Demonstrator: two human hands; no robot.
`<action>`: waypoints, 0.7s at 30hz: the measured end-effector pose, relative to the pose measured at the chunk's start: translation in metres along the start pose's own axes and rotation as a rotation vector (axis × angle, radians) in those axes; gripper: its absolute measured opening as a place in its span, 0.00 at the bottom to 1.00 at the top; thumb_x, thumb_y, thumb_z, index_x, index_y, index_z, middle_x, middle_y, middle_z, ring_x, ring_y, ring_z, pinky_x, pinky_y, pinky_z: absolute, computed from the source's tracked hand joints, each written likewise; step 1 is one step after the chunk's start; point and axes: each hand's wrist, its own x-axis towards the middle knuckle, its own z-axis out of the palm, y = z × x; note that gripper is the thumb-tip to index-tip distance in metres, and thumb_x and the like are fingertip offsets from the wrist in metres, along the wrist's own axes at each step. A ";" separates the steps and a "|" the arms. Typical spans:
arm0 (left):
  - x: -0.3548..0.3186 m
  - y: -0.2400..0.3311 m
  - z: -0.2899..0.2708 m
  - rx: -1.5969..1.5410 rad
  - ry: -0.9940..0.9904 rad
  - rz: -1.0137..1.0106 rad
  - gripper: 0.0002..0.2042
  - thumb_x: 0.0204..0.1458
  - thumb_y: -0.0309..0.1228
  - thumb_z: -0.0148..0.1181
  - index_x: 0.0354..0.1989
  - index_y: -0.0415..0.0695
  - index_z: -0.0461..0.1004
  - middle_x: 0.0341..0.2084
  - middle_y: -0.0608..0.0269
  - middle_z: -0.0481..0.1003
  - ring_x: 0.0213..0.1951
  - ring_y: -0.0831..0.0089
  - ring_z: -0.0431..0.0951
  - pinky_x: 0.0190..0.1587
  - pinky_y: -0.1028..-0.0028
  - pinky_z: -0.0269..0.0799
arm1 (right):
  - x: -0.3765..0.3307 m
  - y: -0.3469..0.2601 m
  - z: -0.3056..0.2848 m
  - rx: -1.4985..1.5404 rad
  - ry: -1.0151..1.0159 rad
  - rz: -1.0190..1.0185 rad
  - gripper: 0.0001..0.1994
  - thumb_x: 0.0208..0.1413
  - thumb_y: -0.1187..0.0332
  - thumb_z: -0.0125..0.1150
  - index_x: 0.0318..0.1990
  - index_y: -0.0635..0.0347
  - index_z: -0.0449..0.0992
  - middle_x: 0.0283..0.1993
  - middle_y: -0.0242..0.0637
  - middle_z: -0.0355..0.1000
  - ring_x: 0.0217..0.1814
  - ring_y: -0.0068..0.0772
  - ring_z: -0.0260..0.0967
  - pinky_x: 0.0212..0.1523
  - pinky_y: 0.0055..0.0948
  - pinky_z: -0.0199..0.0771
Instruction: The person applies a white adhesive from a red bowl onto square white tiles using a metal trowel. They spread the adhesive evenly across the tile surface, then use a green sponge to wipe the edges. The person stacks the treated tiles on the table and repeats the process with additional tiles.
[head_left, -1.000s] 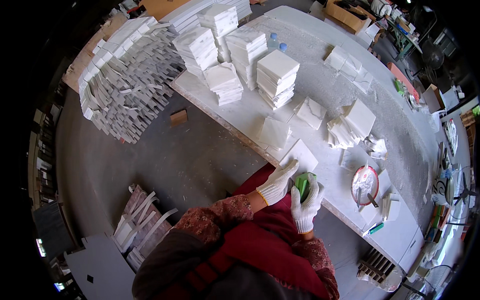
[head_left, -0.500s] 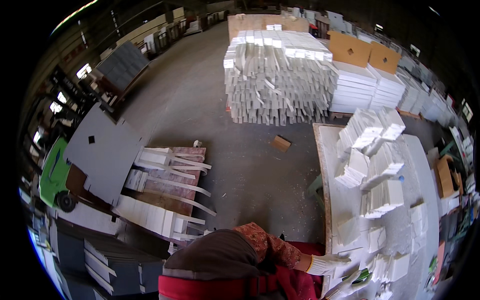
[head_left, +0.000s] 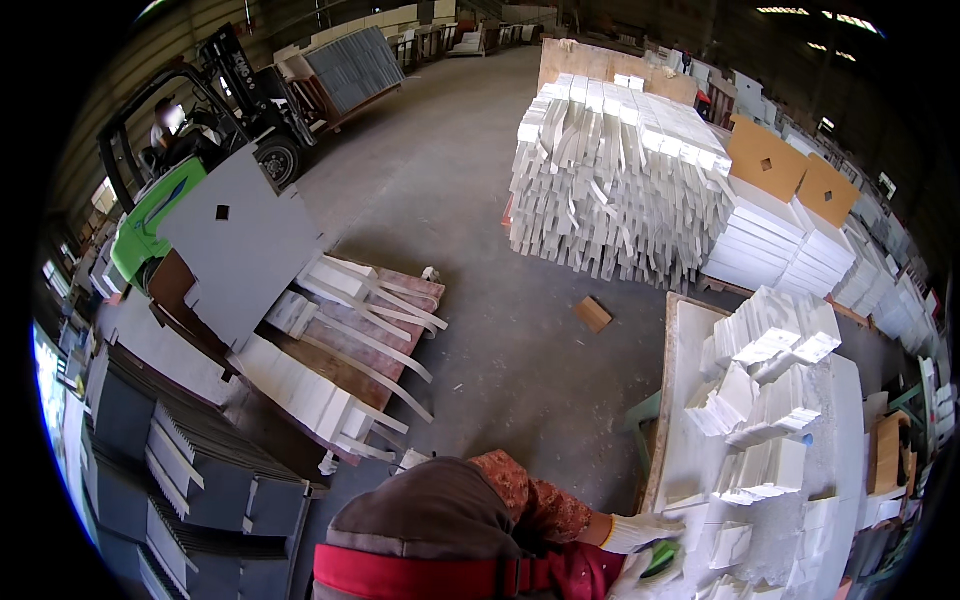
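Observation:
At the lower end of the worktable (head_left: pixel 682 340), my left hand (head_left: pixel 640 532) wears a white knit glove below a red patterned sleeve. Its fingers lie stretched out over the tabletop. Just below it is my right hand (head_left: pixel 655 578), also gloved, closed on a green object (head_left: pixel 659 558) whose kind I cannot make out. What lies under both hands is hard to see. Beside them on the table are a small white tile stack (head_left: pixel 730 545) and more white pieces (head_left: pixel 740 588) at the lower edge. Farther up stand larger stacks of white tiles (head_left: pixel 765 470).
A pallet of white strips (head_left: pixel 620 200) stands ahead, with white slabs (head_left: pixel 755 235) to its right. On the left are a strapped pallet (head_left: pixel 400 345), grey slab racks (head_left: pixel 205 500) and a green forklift (head_left: pixel 150 220) with a person aboard. A brown block (head_left: pixel 593 314) lies on the floor.
The view has swung, bringing the forklift and its driver further into sight. Both hands now appear farther left in the picture, still close together, the green object still in my right hand.

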 end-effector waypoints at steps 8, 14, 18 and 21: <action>0.002 0.009 0.014 0.078 -0.052 -0.013 0.16 0.63 0.43 0.56 0.49 0.44 0.71 0.38 0.74 0.70 0.38 0.85 0.67 0.40 0.79 0.69 | -0.017 0.010 0.014 0.378 0.027 0.178 0.31 0.56 0.48 0.64 0.56 0.67 0.70 0.51 0.54 0.72 0.51 0.55 0.72 0.51 0.48 0.74; 0.047 -0.067 -0.007 0.087 0.034 0.065 0.17 0.62 0.42 0.58 0.52 0.44 0.71 0.41 0.74 0.71 0.42 0.83 0.68 0.45 0.79 0.68 | 0.003 0.083 0.029 0.585 0.099 0.667 0.28 0.58 0.53 0.65 0.55 0.67 0.70 0.48 0.51 0.73 0.45 0.50 0.72 0.49 0.43 0.75; 0.034 -0.017 0.016 0.129 -0.070 -0.102 0.25 0.63 0.42 0.56 0.63 0.41 0.66 0.54 0.70 0.70 0.52 0.79 0.67 0.55 0.80 0.64 | -0.013 0.024 -0.009 -0.009 -0.025 0.028 0.25 0.59 0.56 0.64 0.55 0.67 0.69 0.49 0.51 0.73 0.46 0.49 0.72 0.51 0.43 0.75; 0.032 -0.038 0.013 0.095 -0.011 -0.121 0.24 0.60 0.45 0.59 0.57 0.41 0.69 0.47 0.67 0.72 0.47 0.77 0.68 0.49 0.75 0.69 | -0.011 0.068 0.006 0.298 0.018 0.360 0.24 0.61 0.57 0.62 0.56 0.67 0.69 0.51 0.52 0.72 0.49 0.48 0.71 0.53 0.42 0.74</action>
